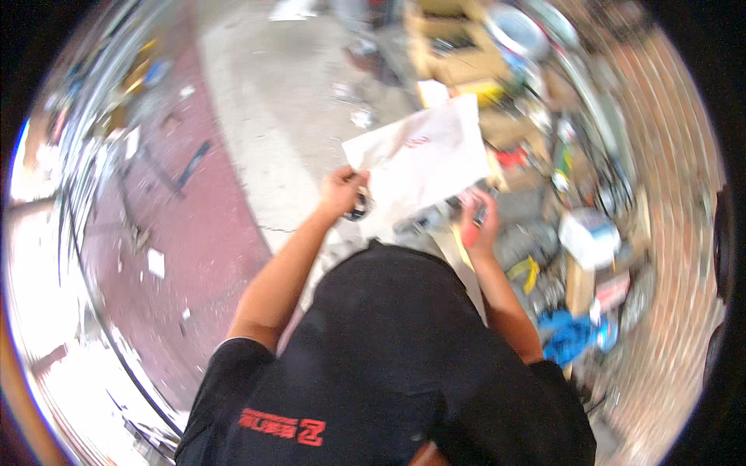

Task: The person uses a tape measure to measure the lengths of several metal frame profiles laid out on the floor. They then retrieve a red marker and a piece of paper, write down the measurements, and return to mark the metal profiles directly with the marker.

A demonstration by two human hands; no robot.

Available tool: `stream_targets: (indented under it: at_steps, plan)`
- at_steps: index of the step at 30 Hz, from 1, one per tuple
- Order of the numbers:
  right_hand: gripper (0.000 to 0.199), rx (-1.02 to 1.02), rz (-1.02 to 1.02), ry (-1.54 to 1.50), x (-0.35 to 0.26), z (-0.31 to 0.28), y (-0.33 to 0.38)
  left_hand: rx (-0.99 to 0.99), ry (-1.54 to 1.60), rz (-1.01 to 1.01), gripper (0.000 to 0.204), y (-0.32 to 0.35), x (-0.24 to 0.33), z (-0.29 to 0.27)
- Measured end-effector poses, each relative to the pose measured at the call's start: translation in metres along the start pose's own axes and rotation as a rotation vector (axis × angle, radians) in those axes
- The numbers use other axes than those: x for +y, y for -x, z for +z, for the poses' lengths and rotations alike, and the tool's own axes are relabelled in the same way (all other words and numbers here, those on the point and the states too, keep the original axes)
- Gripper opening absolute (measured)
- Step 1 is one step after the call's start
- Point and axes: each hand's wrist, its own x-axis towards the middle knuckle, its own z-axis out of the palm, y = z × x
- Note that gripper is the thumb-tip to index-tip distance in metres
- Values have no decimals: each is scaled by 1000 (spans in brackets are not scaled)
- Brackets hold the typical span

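I look down over my black shirt at both hands, and the picture is blurred by motion. My left hand (342, 191) grips the left edge of a large white sheet or bag (423, 155) with a red mark, together with a small dark round thing (360, 206). My right hand (479, 224) sits below the sheet's lower right corner, closed around a small red and dark object (475, 203). What that object is cannot be made out.
A grey concrete strip (272, 116) runs ahead, with red flooring (202, 225) to its left. Cardboard boxes (451, 54), a white box (588, 237), a yellow item (526, 272) and blue cloth (571, 335) crowd the right side by a brick wall (668, 155).
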Motion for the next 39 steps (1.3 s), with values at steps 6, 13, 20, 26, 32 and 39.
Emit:
stream_targets:
  at_steps: [6, 13, 20, 26, 32, 39]
  plan:
    - [21, -178, 309, -435, -119, 127, 44, 371, 693, -49, 31, 103, -51, -125]
    - [23, -1170, 595, -575, -255, 250, 142, 736, 1181, 192, 36, 245, -95, -254]
    - [55, -1776, 391, -694, -380, 345, 254, 1023, 1409, 335, 31, 368, -149, -319]
    - [73, -2268, 423, -613, -440, 407, 353, 1385, 1256, 216, 26, 450, -207, -351]
    - [62, -2539, 78, -238, -480, 483, 446, 1631, 1330, 172, 26, 506, -257, -398]
    - [47, -2720, -298, -99, -587, 587, 557, 1746, 1419, 37, 26, 592, -350, -506]
